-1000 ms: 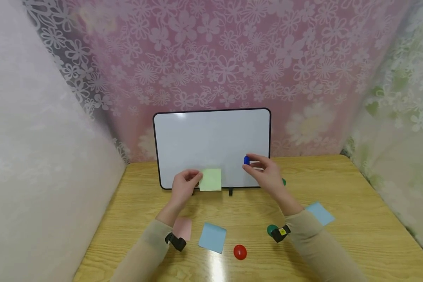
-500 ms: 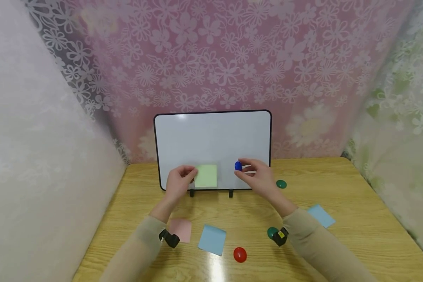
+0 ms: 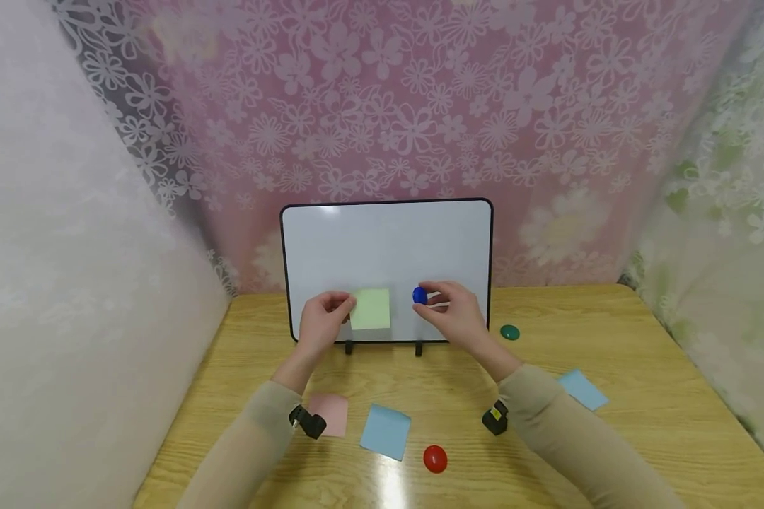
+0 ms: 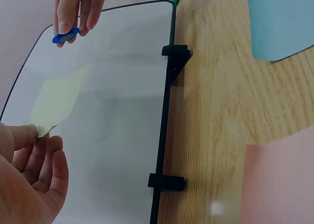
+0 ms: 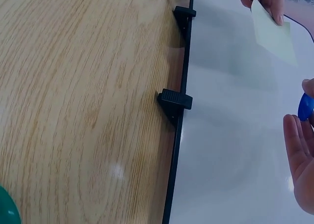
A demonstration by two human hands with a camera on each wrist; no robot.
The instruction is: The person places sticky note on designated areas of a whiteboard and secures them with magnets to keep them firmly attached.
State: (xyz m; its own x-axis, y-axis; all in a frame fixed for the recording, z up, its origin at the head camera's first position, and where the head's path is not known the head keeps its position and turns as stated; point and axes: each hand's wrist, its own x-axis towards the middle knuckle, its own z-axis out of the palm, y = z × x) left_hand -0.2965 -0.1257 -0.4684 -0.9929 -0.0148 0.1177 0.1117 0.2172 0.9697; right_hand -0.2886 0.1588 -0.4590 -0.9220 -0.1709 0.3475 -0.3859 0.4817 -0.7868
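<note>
Head view: both your forearms reach forward from the near edge and slant inward toward the whiteboard (image 3: 337, 247), which stands on black feet at the back of the desk (image 3: 458, 396). Left sleeve (image 3: 238, 445) and right sleeve (image 3: 579, 445) both end short of the wrists.

Your left hand (image 3: 321, 322) is raised before the lower left of the board, pinching the yellow-green note (image 3: 371, 309) by its left edge between thumb and index finger. Left wrist view: the remaining fingers bend loosely below the pinch, and the note extends away from you toward the other hand. It hangs in front of the board's lower middle; contact of its far edge with the surface, cannot tell.

Your right hand (image 3: 455, 314) faces it at nearly the same height, fingers pointing left, grasping the blue disc (image 3: 420, 295) between thumb and fingertips. The disc is tipped on edge, to the right of the note and apart from it.

On the desk: the pink note (image 3: 331, 416) beside your left wrist, the near blue note (image 3: 385, 431) between your arms, the red disc (image 3: 436, 459) to its right, and the green disc (image 3: 510, 332) beyond your right forearm.
</note>
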